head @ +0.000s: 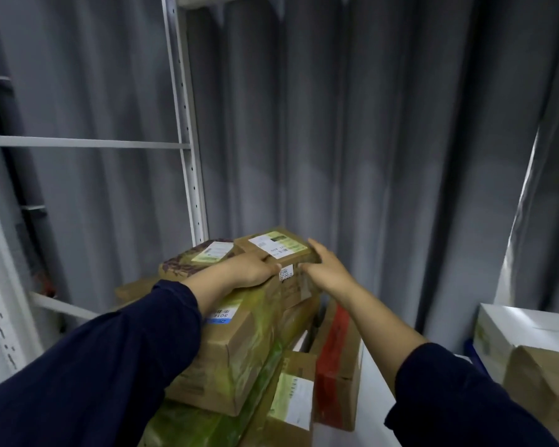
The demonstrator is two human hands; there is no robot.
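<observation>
Grey corrugated wall (pixel 368 124) backs a parcel stack (pixel 239 343), and the small box (pixel 276 250) sits on top of it. On its near edge the left hand (pixel 250 269) curls its fingers, while the right hand (pixel 325 269) presses straight fingers along its side. It looks like the start of a lift, which next calls for an even squeeze from both sides.

It looks like a parcel storeroom, perhaps inside a shipping container: corrugated grey metal walls (pixel 352 140), bare white racking (pixel 188 150) and stacked cardboard parcels (pixel 239 350) with shipping labels (pixel 273 245).

Grey corrugated metal walls (pixel 352 130) back a white shelving upright (pixel 188 150).
</observation>
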